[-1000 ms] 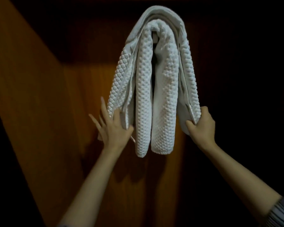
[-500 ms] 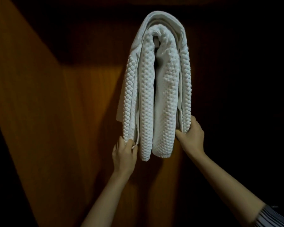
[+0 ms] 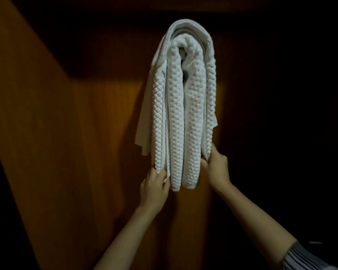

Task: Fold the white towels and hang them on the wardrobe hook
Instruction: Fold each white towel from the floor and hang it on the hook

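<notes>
1. One bundle of white towels [image 3: 183,117] is hanging against the wardrobe panel [image 3: 105,133]; how many separate towels are making it up I cannot tell, though four knobbly folds are showing side by side.
2. Two hands are reaching up: a left hand [image 3: 154,187] and a right hand [image 3: 217,168].
3. One striped sleeve [image 3: 304,258] is showing.

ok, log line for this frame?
towels draped on hook | left hand grips left bottom edge | right hand grips right bottom edge
</notes>
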### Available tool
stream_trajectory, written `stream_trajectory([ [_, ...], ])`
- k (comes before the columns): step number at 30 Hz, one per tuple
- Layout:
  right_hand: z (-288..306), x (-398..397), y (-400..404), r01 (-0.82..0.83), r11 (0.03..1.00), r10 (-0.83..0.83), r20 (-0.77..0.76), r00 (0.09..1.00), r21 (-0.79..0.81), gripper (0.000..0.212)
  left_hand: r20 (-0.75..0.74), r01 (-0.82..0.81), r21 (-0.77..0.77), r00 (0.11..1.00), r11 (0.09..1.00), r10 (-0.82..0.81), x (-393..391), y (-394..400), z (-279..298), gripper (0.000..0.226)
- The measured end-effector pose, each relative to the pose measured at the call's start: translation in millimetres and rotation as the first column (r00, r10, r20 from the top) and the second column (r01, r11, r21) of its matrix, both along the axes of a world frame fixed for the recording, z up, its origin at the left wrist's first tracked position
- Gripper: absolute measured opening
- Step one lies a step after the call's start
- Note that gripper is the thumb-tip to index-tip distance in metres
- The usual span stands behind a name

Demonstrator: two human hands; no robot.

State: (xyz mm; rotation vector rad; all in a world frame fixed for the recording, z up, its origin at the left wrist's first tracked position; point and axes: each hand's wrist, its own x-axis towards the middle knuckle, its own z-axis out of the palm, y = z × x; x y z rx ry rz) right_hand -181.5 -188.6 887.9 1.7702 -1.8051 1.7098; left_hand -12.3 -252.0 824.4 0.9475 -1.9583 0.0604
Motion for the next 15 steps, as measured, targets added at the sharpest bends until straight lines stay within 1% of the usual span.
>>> stream_trajectory([
  [2, 6, -1, 1, 0.032, 0.998, -0.028, -0.058, 0.998, 0.059, 0.045, 0.003, 0.060, -0.046, 0.998, 0.997, -0.060, 13, -4, 6, 0.019],
  [3, 10, -3, 2, 0.028, 0.998, -0.024, -0.070, 0.997, 0.062, 0.047, -0.050, 0.098, -0.063, 0.994, 0.993, -0.101, 21, -5, 10, 0.024],
  [4, 15, -4, 6, -0.011, 0.999, 0.013, -0.046, 0.999, 0.041, 0.048, -0.147, 0.146, -0.077, 0.977, 0.986, -0.156, 28, -6, 15, 0.031],
  [5, 23, -3, 10, -0.068, 0.998, 0.068, 0.004, 0.998, -0.001, 0.049, -0.261, 0.202, -0.108, 0.939, 0.973, -0.224, 32, -7, 23, 0.035],
  [7, 42, 1, 16, -0.199, 0.972, 0.213, 0.116, 0.970, -0.125, 0.050, -0.464, 0.290, -0.188, 0.816, 0.938, -0.345, 33, -10, 44, 0.031],
  [8, 52, 1, 14, -0.265, 0.946, 0.295, 0.161, 0.942, -0.185, 0.053, -0.561, 0.348, -0.213, 0.722, 0.913, -0.406, 31, -14, 56, 0.031],
  [9, 63, 1, 12, -0.329, 0.917, 0.374, 0.196, 0.907, -0.227, 0.057, -0.667, 0.430, -0.197, 0.600, 0.881, -0.442, 26, -16, 71, 0.038],
  [10, 75, 1, 9, -0.374, 0.896, 0.426, 0.220, 0.878, -0.242, 0.061, -0.748, 0.536, -0.180, 0.470, 0.825, -0.468, 22, -16, 88, 0.050],
  [11, 88, 1, 6, -0.415, 0.877, 0.468, 0.231, 0.853, -0.243, 0.063, -0.790, 0.606, -0.182, 0.379, 0.774, -0.482, 20, -15, 105, 0.063],
  [12, 101, 2, 3, -0.444, 0.863, 0.495, 0.231, 0.838, -0.241, 0.062, -0.802, 0.642, -0.195, 0.330, 0.742, -0.497, 19, -15, 124, 0.075],
  [13, 112, 2, 1, -0.459, 0.856, 0.510, 0.246, 0.824, -0.237, 0.061, -0.800, 0.669, -0.196, 0.313, 0.717, -0.511, 21, -19, 141, 0.084],
  [14, 122, 2, -2, -0.458, 0.859, 0.509, 0.289, 0.811, -0.226, 0.061, -0.805, 0.719, -0.190, 0.276, 0.669, -0.525, 22, -24, 155, 0.088],
  [15, 129, 2, -7, -0.465, 0.858, 0.513, 0.343, 0.787, -0.218, 0.061, -0.813, 0.791, -0.141, 0.250, 0.595, -0.526, 22, -28, 166, 0.089],
])
